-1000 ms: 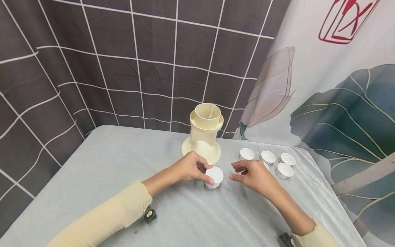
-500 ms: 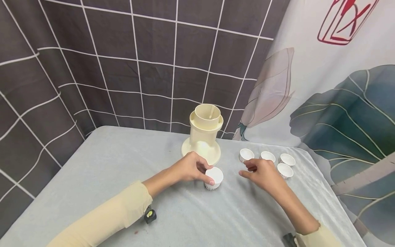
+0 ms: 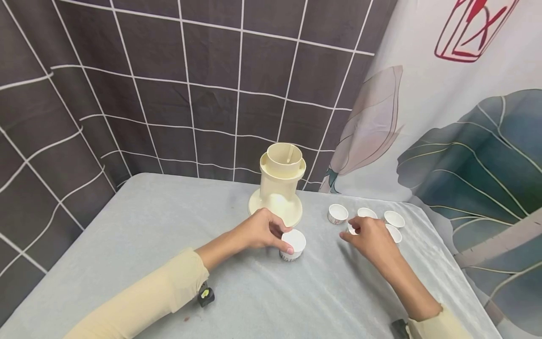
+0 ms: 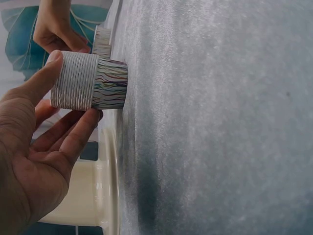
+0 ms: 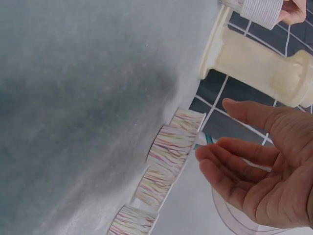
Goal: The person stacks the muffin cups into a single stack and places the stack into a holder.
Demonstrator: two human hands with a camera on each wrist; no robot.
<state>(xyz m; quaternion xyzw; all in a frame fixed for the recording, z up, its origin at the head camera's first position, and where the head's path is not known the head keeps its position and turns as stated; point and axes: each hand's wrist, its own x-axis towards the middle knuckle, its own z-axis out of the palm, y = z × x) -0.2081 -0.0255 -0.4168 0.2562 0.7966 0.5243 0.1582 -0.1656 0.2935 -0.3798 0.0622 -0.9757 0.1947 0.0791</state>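
Space separates thumb from fingers on the right hand [image 3: 374,239] in the head view; a partly hidden paper cup [image 3: 352,229] stands on the worktop [image 3: 148,245] just beyond the fingertips, much nearer this hand than the left hand [image 3: 263,230]. Contact cannot be told. In the left wrist view, the left hand's grip pinches a cup stack [image 4: 88,81], long axis upright, base toward the worktop. In the right wrist view, the right grip is loosely spread and bare, above a row of cups [image 5: 171,149].
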